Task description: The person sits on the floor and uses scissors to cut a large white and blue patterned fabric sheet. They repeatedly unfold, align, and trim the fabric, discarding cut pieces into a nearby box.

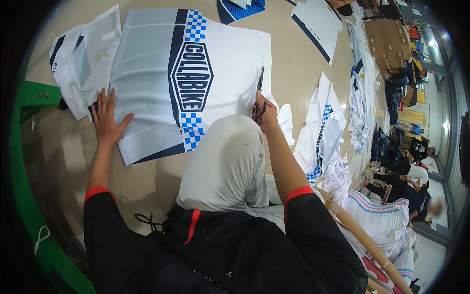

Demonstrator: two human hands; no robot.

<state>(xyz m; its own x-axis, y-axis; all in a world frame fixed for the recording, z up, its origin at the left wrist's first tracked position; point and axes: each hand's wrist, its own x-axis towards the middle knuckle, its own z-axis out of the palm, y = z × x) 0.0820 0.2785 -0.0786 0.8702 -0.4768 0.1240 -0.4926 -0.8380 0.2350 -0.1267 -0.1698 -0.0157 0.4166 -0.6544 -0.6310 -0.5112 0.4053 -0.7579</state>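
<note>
A large printed fabric panel [147,59], grey, navy and white with blue checks and a dark emblem, lies spread on the tiled floor. My left hand [107,120] rests flat on its left edge, fingers spread. My right hand [266,113] is closed around the handles of dark scissors [260,81], whose blades point away from me over the white part, near a line by the right edge. Whether the blades are cutting the cloth I cannot tell. My raised knee [223,161], in light grey trousers, covers the panel's near right part.
White fabric pieces [85,59] lie left of the panel, with others [320,127] at the right beside a scrap pile [338,171]. A green metal frame [41,93] stands at the left. Cardboard tubes [372,250] and striped sacks [374,213] are at lower right; people work beyond.
</note>
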